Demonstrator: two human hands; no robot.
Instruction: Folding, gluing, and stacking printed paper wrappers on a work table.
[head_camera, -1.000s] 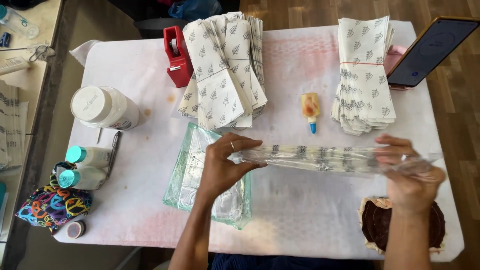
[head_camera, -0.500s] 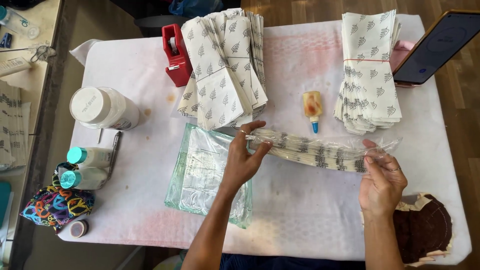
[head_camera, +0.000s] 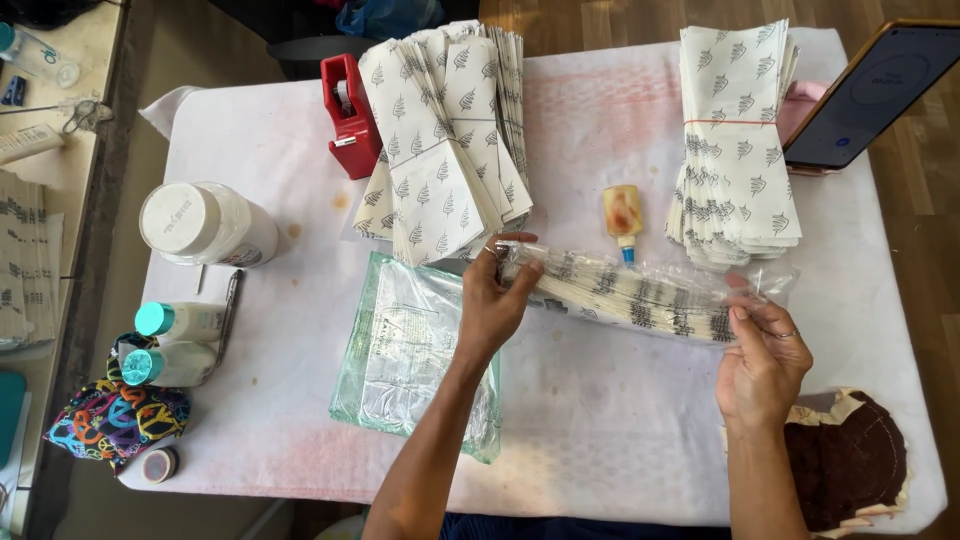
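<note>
Two hands: both grip one long clear plastic sleeve (head_camera: 640, 295) held just above the table (head_camera: 600, 420), the hands well apart at its two ends.
Left hand (head_camera: 492, 305): fingers and thumb pinched shut on the sleeve's 9 o'clock end.
Right hand (head_camera: 765, 355): fingertips closed on the sleeve's 3 o'clock end, a ring on one finger.
Sleeve contents: a flat bundle of white paper bags with dark leaf prints, seen edge-on through the plastic; the sleeve runs from 10 o'clock down to 4 o'clock across the table's middle.
Flat plastic packets (head_camera: 405, 350): a greenish clear stack lying under the left wrist, at 8 o'clock from the sleeve; what they hold cannot be told.
Fanned bag pile (head_camera: 445, 140): loose leaf-print paper bags at 11 o'clock from the sleeve.
Banded bag stack (head_camera: 735, 140): more of the same bags, tied with a thin band, at 1 o'clock.
Glue bottle (head_camera: 623, 215): small, blue tip, lying between the two bag piles, just beyond the sleeve.
Tape dispenser (head_camera: 350, 115): red, touching the fanned pile's 9 o'clock side.
White jar (head_camera: 205, 225): lidded, at the table's 9 o'clock edge; contents hidden.
Teal-capped bottles (head_camera: 180, 340): two, lying below the jar.
Patterned pouch (head_camera: 115, 420): multicoloured, at 8 o'clock, closed.
Phone (head_camera: 875, 90): propped at 2 o'clock, screen dark.
</note>
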